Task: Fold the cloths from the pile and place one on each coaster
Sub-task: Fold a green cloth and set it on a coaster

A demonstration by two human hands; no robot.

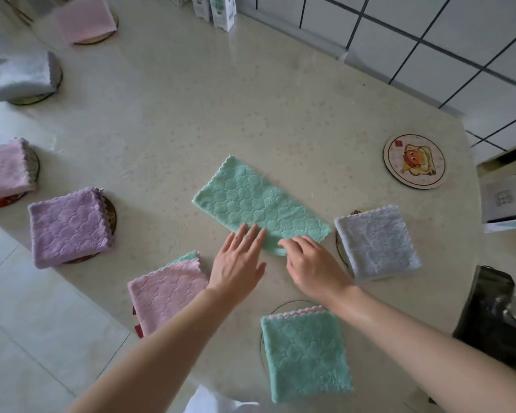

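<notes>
Both flat: left hand (237, 265), right hand (313, 265), green cloth (259, 204)

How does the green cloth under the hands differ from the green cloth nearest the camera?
The green cloth under the hands is a long strip lying on the bare table; the nearest green cloth is a compact square on a coaster. Both hands touch the first; nothing touches the second. Both share the quilted texture.

A green cloth (258, 202) lies flat, folded into a long strip, left of the bare round cartoon coaster (414, 161); seven folded cloths cover other coasters.
</notes>
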